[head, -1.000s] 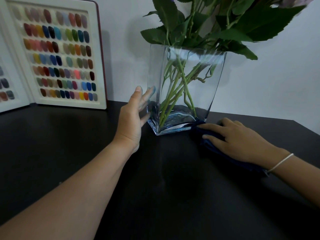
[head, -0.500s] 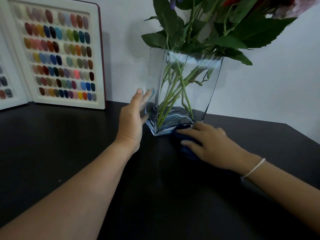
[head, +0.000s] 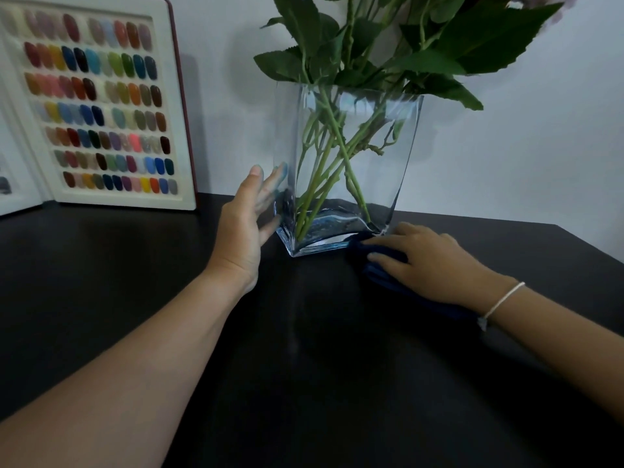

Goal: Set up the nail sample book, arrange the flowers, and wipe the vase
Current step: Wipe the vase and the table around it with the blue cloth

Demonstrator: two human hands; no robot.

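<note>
Black table [head: 101,282]: right hand [head: 435,261] presses cloth [head: 373,273] beside vase [head: 388,157].

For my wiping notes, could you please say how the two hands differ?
The left hand stands upright, fingers straight against the vase; the right hand lies palm-down on a blue cloth at its base. Only the right wrist wears a bracelet. Both are beside the vase.

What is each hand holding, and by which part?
Nothing is gripped. Left hand touches the vase, low on its left wall, fingers straight; right hand presses the cloth flat.
</note>
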